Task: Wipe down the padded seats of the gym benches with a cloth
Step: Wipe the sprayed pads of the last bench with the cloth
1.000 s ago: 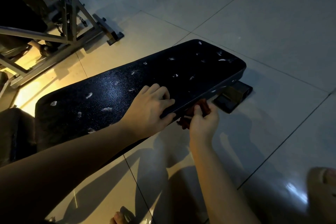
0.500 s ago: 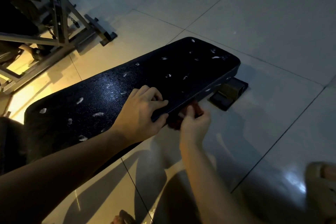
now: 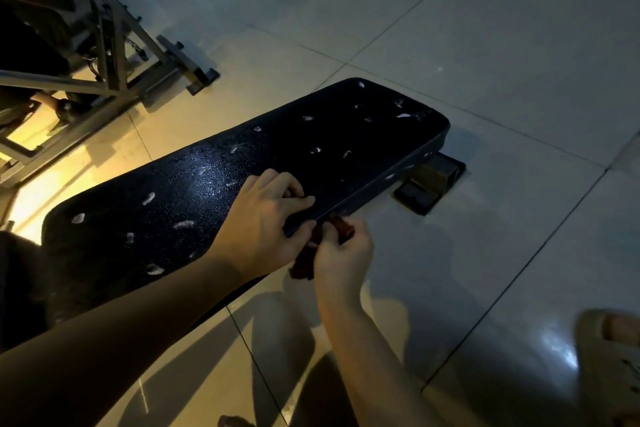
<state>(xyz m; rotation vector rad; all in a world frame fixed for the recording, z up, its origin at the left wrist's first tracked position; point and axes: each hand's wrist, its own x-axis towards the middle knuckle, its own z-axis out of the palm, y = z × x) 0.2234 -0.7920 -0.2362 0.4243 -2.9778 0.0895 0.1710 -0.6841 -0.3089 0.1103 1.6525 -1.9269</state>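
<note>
Gripping the near edge of the black padded bench [image 3: 311,156], your left hand [image 3: 266,218] has its fingers [image 3: 289,184] bent on top of the pad and its thumb against the side. Just beside it, your right hand [image 3: 343,256] is closed round a dark reddish cloth [image 3: 303,267], held low against that same edge (your hand hides most of the cloth). White scuffs dot the pad. At the far end the bench foot [image 3: 429,184] rests on the tiled floor [image 3: 485,45]. A metal frame [image 3: 114,45] stands at upper left.
</note>
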